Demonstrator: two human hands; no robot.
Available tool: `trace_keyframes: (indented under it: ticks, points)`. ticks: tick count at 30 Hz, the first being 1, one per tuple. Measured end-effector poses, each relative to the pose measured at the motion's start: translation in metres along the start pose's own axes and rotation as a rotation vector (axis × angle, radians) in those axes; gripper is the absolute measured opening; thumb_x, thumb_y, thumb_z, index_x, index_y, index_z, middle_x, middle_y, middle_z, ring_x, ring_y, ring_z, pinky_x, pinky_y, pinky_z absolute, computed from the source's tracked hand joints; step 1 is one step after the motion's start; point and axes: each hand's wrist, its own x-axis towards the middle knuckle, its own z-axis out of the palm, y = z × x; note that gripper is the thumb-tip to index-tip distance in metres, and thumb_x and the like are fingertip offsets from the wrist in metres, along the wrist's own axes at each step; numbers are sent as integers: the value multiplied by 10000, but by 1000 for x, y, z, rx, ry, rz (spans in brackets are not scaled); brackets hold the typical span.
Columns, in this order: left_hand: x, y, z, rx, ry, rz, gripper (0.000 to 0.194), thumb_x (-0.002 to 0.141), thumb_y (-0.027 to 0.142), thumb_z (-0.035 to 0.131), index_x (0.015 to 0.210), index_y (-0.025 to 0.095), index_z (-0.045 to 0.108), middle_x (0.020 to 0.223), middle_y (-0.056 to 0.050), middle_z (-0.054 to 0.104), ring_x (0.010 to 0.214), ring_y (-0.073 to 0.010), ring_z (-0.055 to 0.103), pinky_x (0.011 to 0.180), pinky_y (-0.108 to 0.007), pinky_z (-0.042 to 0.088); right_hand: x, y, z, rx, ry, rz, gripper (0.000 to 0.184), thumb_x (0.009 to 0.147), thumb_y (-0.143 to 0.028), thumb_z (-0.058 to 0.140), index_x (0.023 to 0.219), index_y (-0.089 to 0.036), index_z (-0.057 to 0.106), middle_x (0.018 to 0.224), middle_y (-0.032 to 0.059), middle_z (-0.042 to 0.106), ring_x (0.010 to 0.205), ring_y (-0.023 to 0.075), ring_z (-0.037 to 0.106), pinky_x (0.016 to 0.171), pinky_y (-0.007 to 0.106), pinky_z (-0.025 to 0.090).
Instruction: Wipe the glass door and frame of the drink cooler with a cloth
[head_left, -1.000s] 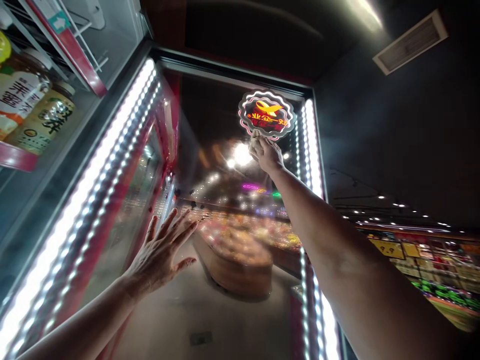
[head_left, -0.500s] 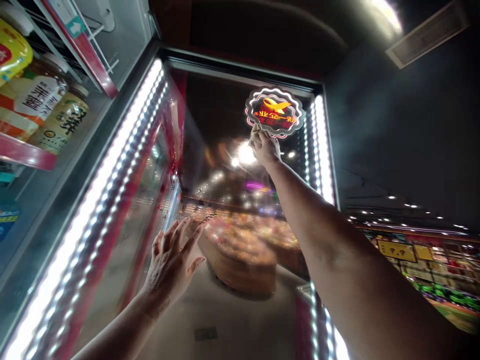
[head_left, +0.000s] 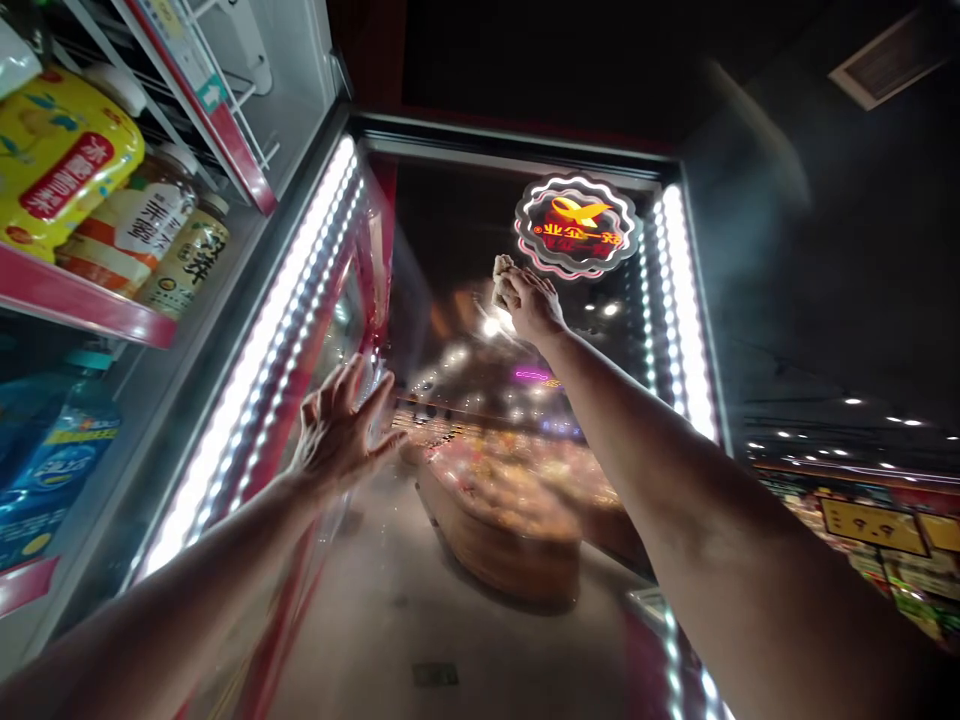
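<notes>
An open glass fridge door (head_left: 465, 250) with bright LED strips along its edges fills the middle of the view. My right hand (head_left: 529, 303) is raised high and closed round a small crumpled cloth (head_left: 501, 279), pressing it on the glass just below and left of a glowing round logo sign (head_left: 577, 225). My left hand (head_left: 341, 425) has its fingers spread and lies flat against the glass near the door's left edge.
Fridge shelves at the left hold a yellow packet (head_left: 56, 160), jars (head_left: 184, 255) and blue bottles (head_left: 52, 470). The glass reflects a shop floor with a round produce stand (head_left: 499, 540). Shop shelves with yellow price signs (head_left: 874, 525) show at the right.
My right hand with the cloth has slid down and left, away from the logo sign. My left hand has moved up the glass. The view has shifted towards the shelves.
</notes>
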Motion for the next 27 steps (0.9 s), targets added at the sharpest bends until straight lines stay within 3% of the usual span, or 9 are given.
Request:
trace_keyframes:
  ticks: [4,9,12,17,23,27]
  points:
    - [34,-32,-9,-20,-46,-56,741,998,647,455,1622,254,377,1756,-113,148,1610,-448,69,1233,-743,174,1,-4,9,7,44,7,376,1005,-293,483,1340,-295,654,1499,77,629,1416,329,537,1207,637,371]
    - [43,-57,-3,-11,-175,-107,858,922,776,453,1657,371,275,1767,-78,124,1619,-436,54,1246,-759,121,1,-21,16,39,43,-69,342,1002,-297,497,1295,-318,672,1485,53,642,1440,329,514,1215,654,363]
    - [44,-60,0,7,-195,-120,867,903,781,476,1653,395,276,1772,-63,98,1625,-421,13,1253,-747,138,3,-26,15,25,6,-128,342,987,-268,503,1282,-273,677,1445,78,669,1398,340,552,1188,621,404]
    - [44,-59,0,19,-197,-100,844,915,750,481,1653,396,274,1773,-54,103,1625,-421,1,1250,-746,152,11,-39,25,27,101,0,301,976,-238,494,1199,-289,689,1403,95,689,1394,375,543,1196,682,347]
    - [43,-60,1,16,-179,-99,867,915,773,465,1660,386,251,1775,-66,92,1630,-401,-1,1249,-744,146,11,-55,34,47,15,-90,284,978,-259,504,1197,-292,682,1380,76,704,1341,337,590,1181,633,401]
    - [43,-58,-1,22,-191,-95,863,917,771,468,1660,391,247,1778,-67,52,1630,-403,-11,1234,-770,131,15,-58,34,29,58,-14,280,982,-260,488,1176,-291,686,1362,82,714,1355,346,577,1183,654,386]
